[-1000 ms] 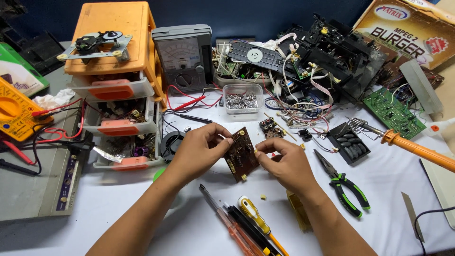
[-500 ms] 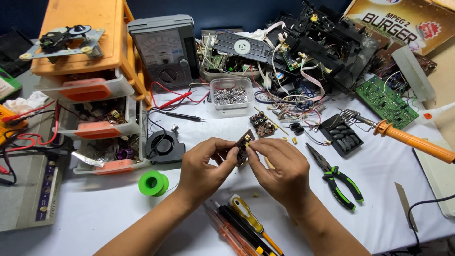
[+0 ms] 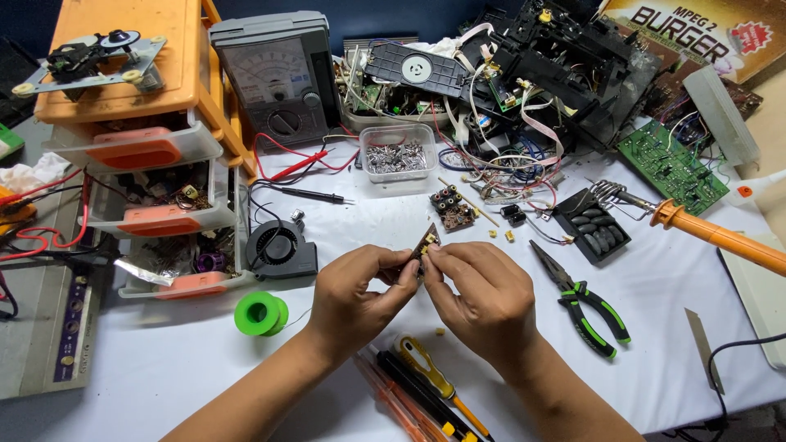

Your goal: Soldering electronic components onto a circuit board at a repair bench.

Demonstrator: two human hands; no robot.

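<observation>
A small brown circuit board (image 3: 424, 249) is held edge-up above the white surface (image 3: 164, 360), pinched between the fingers of the left hand (image 3: 360, 296) and right hand (image 3: 483, 299). Screwdrivers (image 3: 426, 385) lie just below; green-handled pliers (image 3: 585, 304) lie nearby.

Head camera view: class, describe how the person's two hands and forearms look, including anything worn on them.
Both the left hand and the right hand are bare: no gloves, rings, watch or bracelets show. The forearms are uncovered too, with no sleeves in view. Fingernails look short and unpainted.

Head-worn view, steeply down, near workbench (image 3: 655, 327)
</observation>
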